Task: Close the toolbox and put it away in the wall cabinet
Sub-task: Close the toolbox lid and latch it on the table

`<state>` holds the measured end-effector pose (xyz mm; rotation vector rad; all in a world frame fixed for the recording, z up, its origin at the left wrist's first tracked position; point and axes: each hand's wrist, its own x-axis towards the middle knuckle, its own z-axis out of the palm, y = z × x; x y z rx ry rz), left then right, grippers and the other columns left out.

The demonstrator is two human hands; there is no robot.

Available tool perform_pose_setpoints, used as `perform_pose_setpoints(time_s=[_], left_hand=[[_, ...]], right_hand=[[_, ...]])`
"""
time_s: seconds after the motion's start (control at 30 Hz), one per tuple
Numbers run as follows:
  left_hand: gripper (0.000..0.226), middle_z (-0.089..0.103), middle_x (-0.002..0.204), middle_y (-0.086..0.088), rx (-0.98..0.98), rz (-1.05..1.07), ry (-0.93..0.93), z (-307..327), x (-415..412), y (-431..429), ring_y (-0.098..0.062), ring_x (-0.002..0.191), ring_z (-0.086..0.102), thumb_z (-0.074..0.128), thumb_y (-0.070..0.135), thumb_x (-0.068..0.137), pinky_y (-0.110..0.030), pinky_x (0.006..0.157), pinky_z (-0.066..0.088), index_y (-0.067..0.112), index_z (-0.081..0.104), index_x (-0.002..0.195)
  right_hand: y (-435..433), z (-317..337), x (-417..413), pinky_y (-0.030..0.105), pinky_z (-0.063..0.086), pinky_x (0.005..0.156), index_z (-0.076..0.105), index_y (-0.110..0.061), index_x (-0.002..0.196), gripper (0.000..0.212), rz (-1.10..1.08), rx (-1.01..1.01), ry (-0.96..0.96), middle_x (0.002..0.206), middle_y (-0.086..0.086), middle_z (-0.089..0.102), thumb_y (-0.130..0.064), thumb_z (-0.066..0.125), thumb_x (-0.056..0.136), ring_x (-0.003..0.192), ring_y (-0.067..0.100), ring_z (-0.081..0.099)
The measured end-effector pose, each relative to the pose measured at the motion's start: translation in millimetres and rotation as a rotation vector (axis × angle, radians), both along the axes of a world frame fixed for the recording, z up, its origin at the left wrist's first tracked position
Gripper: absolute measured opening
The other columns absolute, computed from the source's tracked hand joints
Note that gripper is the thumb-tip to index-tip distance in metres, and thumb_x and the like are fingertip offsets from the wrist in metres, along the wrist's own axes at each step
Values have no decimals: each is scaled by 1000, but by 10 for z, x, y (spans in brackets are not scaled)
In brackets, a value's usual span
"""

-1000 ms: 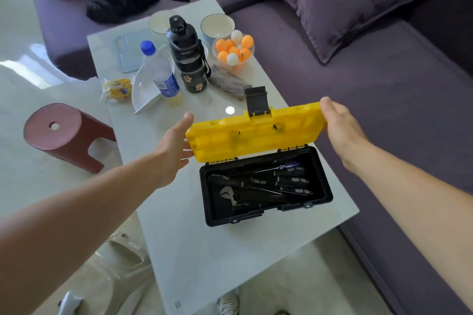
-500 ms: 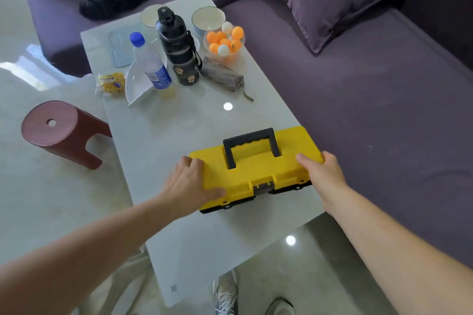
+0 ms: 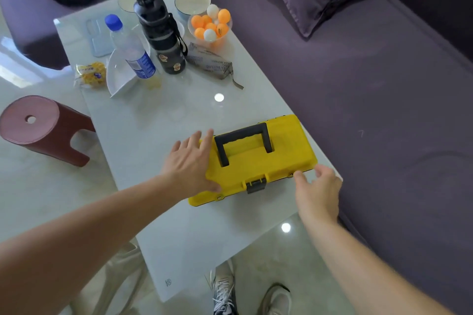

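The yellow toolbox (image 3: 258, 161) lies on the white table (image 3: 158, 120) near its right edge, lid down, black handle folded flat on top. Its dark front latch (image 3: 256, 185) faces me. My left hand (image 3: 188, 163) lies flat against the box's left end, fingers spread, thumb along the front corner. My right hand (image 3: 317, 190) hovers at the box's front right corner with its fingers apart, fingertips at or just off the edge. No wall cabinet is in view.
At the table's far end stand a black flask (image 3: 161, 33), a water bottle (image 3: 130, 51), bowls, a bowl of ping-pong balls (image 3: 211, 24) and a pouch (image 3: 211, 62). A purple sofa (image 3: 371, 100) runs along the right. A red stool (image 3: 38, 128) stands left.
The lid went from raised to fully shut over the tools. Since then my left hand slid to the box's left end and my right hand came off the lid to the front right corner.
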<state>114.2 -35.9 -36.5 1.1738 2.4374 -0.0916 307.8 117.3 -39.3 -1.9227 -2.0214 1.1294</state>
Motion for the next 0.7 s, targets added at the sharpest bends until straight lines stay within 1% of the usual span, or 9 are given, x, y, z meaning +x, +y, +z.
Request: perform_pose_setpoints(time_s=[0.03,0.07,0.13,0.2,0.27,0.37,0.47,0.6,0.7], left_hand=[[140,15,158,-14,30,-61,-8,-5,-6,37,-35,139,28,79,67,48,-45,113,25,22,-6,150],[140,6,161,-12,49,-131,-20,-14,-8,76,-35,143,21,80,65,50,-47,115,23,25,-11,149],[137,-6,162,-7,29,-238,-42,-45,-8,145,-32,146,12,80,62,54,-47,115,23,28,-12,150],[134,-6,163,-2,-15,-240,-75,-85,-25,178,-29,147,10,79,62,56,-45,115,24,26,-8,151],[133,-2,163,2,-23,-201,-116,-120,-57,171,-25,148,9,78,63,55,-42,116,22,23,-4,152],[132,-2,163,6,-2,-182,-123,-165,-72,153,-21,148,7,77,65,54,-39,117,19,23,-1,153],[132,-2,163,8,10,-164,-118,-198,-57,153,-21,148,7,78,64,53,-37,117,18,24,0,153],[133,-2,163,8,11,-179,-104,-225,-67,143,-22,148,8,77,66,53,-38,116,18,24,-1,152],[133,-4,163,9,4,-157,-104,-231,-75,157,-22,148,7,77,66,53,-39,115,20,24,-1,153]], right_hand=[[-112,-5,21,37,41,76,48,-15,129,46,12,-30,56,131,8,52,-30,61,88,99,24,56],[-231,-13,30,36,42,78,49,-17,127,43,-2,-128,123,127,5,56,-28,61,88,97,19,56],[-453,-15,6,39,48,85,52,-15,126,39,-128,-458,301,120,3,62,-26,60,90,100,16,60],[-590,-27,-81,39,48,89,57,-11,121,33,-303,-732,471,115,5,64,-26,59,92,104,19,63],[-633,-45,-199,41,45,95,59,-11,118,31,-427,-863,572,117,9,63,-29,58,93,109,24,61],[-597,-85,-344,44,41,100,56,-6,121,39,-533,-899,594,118,15,62,-32,60,91,111,30,59],[-552,-112,-439,46,47,95,55,-4,119,43,-565,-879,527,114,20,63,-33,65,89,102,33,62],[-507,-177,-558,51,51,88,54,0,114,37,-618,-825,437,111,25,63,-25,65,90,96,38,63],[-496,-205,-615,50,52,84,55,1,112,34,-627,-805,433,110,26,63,-23,64,90,94,39,64]])
